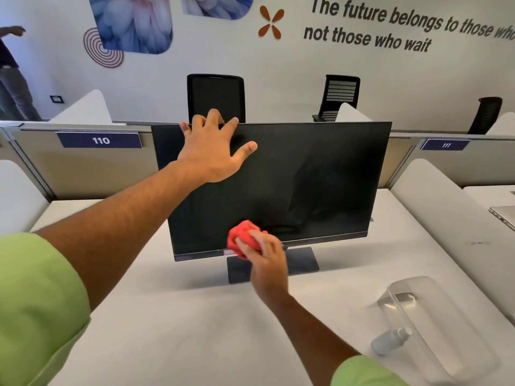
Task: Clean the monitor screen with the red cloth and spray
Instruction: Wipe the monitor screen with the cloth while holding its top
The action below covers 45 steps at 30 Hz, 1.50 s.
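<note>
Head view: left hand [209, 151] hooks spread fingers over the monitor [306, 174] top to steady it (judging so), while right hand [264, 254] clutches the bunched red cloth [241, 236] against its lower edge.

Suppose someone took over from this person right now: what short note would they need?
Left hand: fingers hooked over the monitor top edge, steadying it.
Right hand: holds the bunched red cloth against the screen's lower edge, near the middle.
Spray bottle: lying on the desk, right of you, untouched.
Done: cannot tell how much is wiped.
Left: wipe the rest of the screen.
</note>
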Available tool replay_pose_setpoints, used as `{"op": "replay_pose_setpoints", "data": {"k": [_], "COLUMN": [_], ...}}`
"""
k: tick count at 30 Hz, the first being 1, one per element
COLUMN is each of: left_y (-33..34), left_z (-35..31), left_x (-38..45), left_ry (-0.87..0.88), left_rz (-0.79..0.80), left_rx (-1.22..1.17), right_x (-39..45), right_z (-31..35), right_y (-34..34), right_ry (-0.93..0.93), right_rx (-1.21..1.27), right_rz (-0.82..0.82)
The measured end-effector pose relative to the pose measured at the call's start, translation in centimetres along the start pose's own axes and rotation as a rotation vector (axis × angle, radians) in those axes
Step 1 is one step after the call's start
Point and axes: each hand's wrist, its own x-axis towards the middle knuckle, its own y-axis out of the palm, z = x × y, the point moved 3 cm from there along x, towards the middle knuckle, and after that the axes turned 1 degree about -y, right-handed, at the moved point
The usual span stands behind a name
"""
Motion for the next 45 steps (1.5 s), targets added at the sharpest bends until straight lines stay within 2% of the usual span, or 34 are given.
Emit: {"op": "replay_pose_setpoints", "data": {"k": [4,9,14,17,20,25,30,32,34,37,43,45], "left_y": [-0.4,-0.8,-0.9,-0.9,-0.7,-0.6,-0.5,-0.6,-0.6,-0.7,-1.0,-1.0], "left_z": [-0.2,0.0,0.5,0.4,0.3,0.4,0.6,0.4,0.1,0.1,0.3,0.0], "left_x": [0.7,1.3,1.3,1.6,1.8,2.0,1.7,1.6,1.7,1.9,1.6,1.6], "left_ry": [-0.004,0.011,0.015,0.008,-0.001,-0.004,0.004,0.009,0.014,0.010,0.000,-0.003], "left_rz": [0.001,0.022,0.028,0.028,0.017,-0.014,-0.021,-0.019,-0.015,0.000,0.020,0.025], "left_rx": [-0.090,-0.107,-0.140,-0.150,-0.158,-0.169,-0.181,-0.180,-0.178,-0.174,-0.154,-0.146], "right_x": [0.5,5.6,12.6,16.9,19.4,16.4,9.3,7.1,6.4,7.5,15.5,17.9], "right_z": [-6.0,-12.0,-14.9,-14.0,-9.6,-1.8,-2.3,-4.3,-6.5,-9.4,-14.4,-14.2], "right_y": [-4.3,-10.7,-15.9,-17.2,-15.8,-7.5,-2.3,-2.4,-3.6,-6.4,-14.4,-15.5], "right_ry": [0.325,0.578,0.688,0.736,0.625,0.070,-0.299,-0.336,-0.258,-0.043,0.481,0.580], "right_rx": [0.027,0.092,0.018,0.036,-0.061,-0.228,-0.253,-0.263,-0.240,-0.226,-0.236,-0.204], "right_rz": [-0.211,-0.386,-0.538,-0.613,-0.554,-0.296,-0.057,-0.020,-0.089,-0.236,-0.496,-0.548]}}
